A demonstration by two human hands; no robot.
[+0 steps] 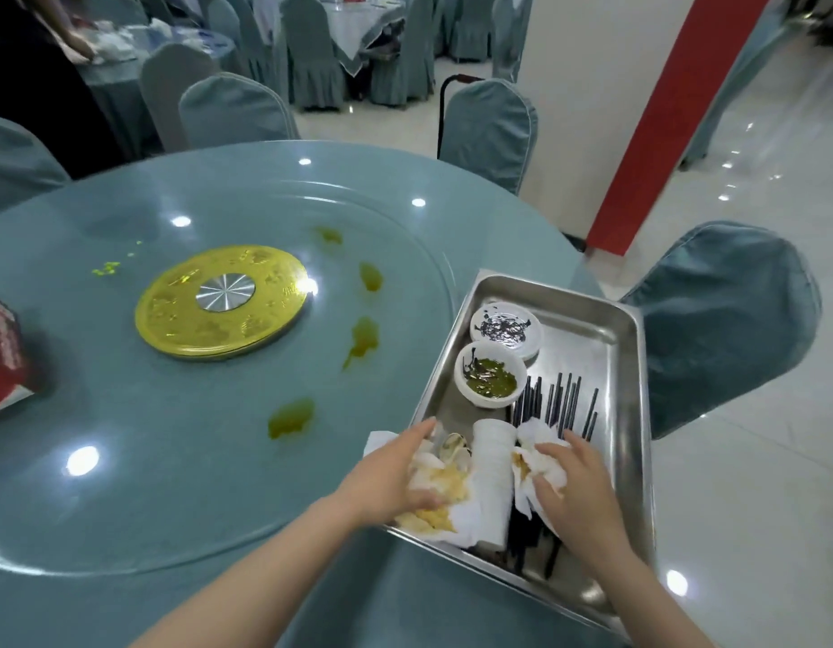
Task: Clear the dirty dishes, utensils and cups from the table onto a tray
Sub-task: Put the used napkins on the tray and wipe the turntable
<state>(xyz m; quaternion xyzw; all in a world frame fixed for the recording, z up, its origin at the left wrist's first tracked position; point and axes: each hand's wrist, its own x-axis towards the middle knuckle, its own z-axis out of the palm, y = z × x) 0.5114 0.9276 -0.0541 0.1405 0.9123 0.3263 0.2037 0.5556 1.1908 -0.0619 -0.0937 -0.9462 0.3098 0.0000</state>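
A steel tray [611, 339] sits on the right edge of the round table [185, 460]. In it stand a white dish with dark sauce [505, 328], a white bowl with green sauce [490, 381], several black chopsticks [561, 399] and a stack of white cups [493, 474] lying on its side. My left hand [395, 474] grips a stained white napkin [445, 498] at the tray's near left corner, beside a clam shell [453, 445]. My right hand [575, 488] holds another crumpled, stained napkin [536, 465] over the chopsticks.
Green sauce spills [290, 416] dot the glass turntable around a gold centre disc [220, 304]. A red box [3, 348] lies at the table's left edge. Covered chairs [718, 325] ring the table; a red pillar [676, 114] stands right. A person stands far left.
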